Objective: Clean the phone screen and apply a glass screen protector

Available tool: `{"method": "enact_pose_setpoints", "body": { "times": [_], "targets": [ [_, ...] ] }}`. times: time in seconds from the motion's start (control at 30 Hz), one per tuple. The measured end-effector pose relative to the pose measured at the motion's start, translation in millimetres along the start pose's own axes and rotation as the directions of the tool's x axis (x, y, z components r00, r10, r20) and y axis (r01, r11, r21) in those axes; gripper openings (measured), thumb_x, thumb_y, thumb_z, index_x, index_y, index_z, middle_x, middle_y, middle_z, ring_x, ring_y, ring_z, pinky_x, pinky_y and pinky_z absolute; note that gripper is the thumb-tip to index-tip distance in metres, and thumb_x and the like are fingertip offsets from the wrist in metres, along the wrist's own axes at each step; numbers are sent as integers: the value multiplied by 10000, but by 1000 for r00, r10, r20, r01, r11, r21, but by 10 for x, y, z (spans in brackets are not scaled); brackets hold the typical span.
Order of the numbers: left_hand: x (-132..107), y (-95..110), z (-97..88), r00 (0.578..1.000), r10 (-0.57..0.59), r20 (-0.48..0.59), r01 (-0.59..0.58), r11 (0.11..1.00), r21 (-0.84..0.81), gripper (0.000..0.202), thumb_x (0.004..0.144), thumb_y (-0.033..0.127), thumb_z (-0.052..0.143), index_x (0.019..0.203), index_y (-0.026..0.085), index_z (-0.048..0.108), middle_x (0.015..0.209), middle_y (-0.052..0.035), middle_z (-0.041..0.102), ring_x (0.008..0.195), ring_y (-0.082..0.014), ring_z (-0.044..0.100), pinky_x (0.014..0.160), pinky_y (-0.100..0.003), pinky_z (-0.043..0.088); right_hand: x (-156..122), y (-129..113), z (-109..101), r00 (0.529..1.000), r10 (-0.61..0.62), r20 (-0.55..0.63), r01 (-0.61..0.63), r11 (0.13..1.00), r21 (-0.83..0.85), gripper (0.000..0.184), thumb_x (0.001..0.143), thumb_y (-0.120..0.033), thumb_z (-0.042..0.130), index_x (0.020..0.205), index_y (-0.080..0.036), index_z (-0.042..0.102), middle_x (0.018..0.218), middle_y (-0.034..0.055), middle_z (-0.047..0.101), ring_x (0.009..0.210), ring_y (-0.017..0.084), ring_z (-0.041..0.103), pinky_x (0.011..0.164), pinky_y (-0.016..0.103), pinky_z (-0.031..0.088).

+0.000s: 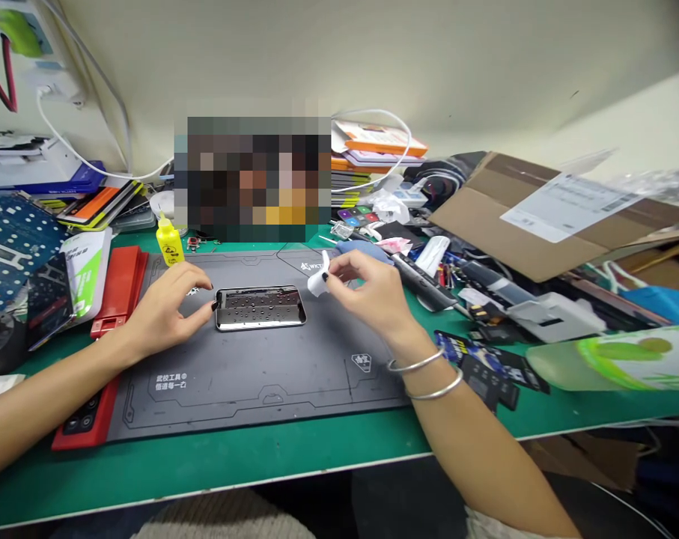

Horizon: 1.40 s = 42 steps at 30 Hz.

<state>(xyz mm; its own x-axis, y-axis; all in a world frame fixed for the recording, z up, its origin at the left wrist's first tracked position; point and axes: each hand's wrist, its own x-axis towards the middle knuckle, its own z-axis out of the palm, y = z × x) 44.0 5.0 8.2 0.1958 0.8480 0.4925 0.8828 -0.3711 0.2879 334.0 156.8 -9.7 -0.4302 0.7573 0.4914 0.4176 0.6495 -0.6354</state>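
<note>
One rectangular smartphone with a glossy dark screen and silvery rim [260, 308] — lying face up on the dark-grey printed work mat [311, 374], long side running left to right, between the two hands. Condition: clear droplets scattered over much of the glass. Stage, as judged: wetting appears done; no wiped stretch can be made out, so the liquid is as yet unremoved.

One left hand [168, 307], at the phone's left end: thumb and index finger apart, nothing held. Thumb tip beside the rim; whether it touches, cannot tell.

One right hand [370, 288], raised past the phone's right end: fingers pinched together on a small curled piece of thin white sheet [317, 284], tissue or paper, held clear of the screen. Two plain silver bangles [418, 366] at the wrist.

Surroundings, on the green counter [232, 464]: one small yellow plastic bottle with a narrow tip [169, 241], standing behind the left hand; one long red slab-like object [120, 284] along the mat's left edge; one open brown cardboard box [479, 202] and one bottle with a green-and-white label [614, 359] — both to the right.
</note>
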Motion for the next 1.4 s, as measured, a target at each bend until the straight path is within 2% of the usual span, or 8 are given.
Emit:
{"method": "enact_pose_setpoints", "body": {
  "times": [0.1,0.23,0.4,0.57,0.77,0.93,1.13,1.4],
  "targets": [
    [-2,0,-1,999,-38,15,39,999,-9,84,914,276,543,975,221,560,1003,-66,678,956,-214,644,871,-378,545,-72,-164,-2,981,-139,136,127,988,90,56,781,-192,587,806,-237,609,808,20,722,696,169,665,685,327,579],
    [6,7,-7,996,-86,33,87,996,-22,105,900,310,533,958,229,563,1000,-65,682,956,-222,642,875,-389,545,-113,-249,-24,970,-221,105,203,966,158,24,841,-246,608,850,-244,630,843,34,735,778,194,693,727,349,585],
    [36,18,-24,984,-164,71,166,986,-29,139,874,348,524,941,234,568,984,-70,684,934,-233,631,878,-413,539,-67,-139,-34,954,-259,153,260,966,14,106,868,-223,570,779,-243,623,810,38,723,728,191,668,693,354,555],
    [40,17,-17,990,-130,54,132,991,-38,126,887,339,526,942,234,567,977,-63,683,925,-223,637,871,-393,539,-48,-25,-13,928,-312,203,317,948,7,128,900,-186,556,835,-237,653,880,51,730,849,202,694,798,360,564],
    [22,7,-4,995,-94,34,95,995,-38,115,901,314,535,965,225,570,985,-63,681,932,-219,639,871,-383,541,-61,-4,-21,908,-288,304,312,949,-34,223,830,-113,533,982,-242,633,1010,65,720,969,231,682,864,389,553],
    [25,13,-13,985,-156,73,158,987,-29,145,887,358,525,954,238,569,993,-68,688,949,-233,638,884,-405,543,-76,39,6,874,-236,424,300,949,-92,331,807,-108,550,1113,-232,573,1144,98,666,1045,261,649,849,406,553],
    [29,15,-14,991,-119,57,121,992,-30,128,897,338,521,949,232,568,977,-62,687,934,-223,638,873,-392,541,-79,48,66,903,-316,291,355,930,-92,184,850,-77,527,877,-238,613,979,69,686,954,235,656,844,399,551],
    [26,10,-11,991,-120,67,122,992,-22,136,905,347,518,956,231,567,986,-64,684,946,-223,637,888,-386,540,-59,-38,35,953,-301,38,303,947,-105,215,884,-122,516,844,-238,693,878,56,663,803,190,675,669,324,556]
  ]
}}
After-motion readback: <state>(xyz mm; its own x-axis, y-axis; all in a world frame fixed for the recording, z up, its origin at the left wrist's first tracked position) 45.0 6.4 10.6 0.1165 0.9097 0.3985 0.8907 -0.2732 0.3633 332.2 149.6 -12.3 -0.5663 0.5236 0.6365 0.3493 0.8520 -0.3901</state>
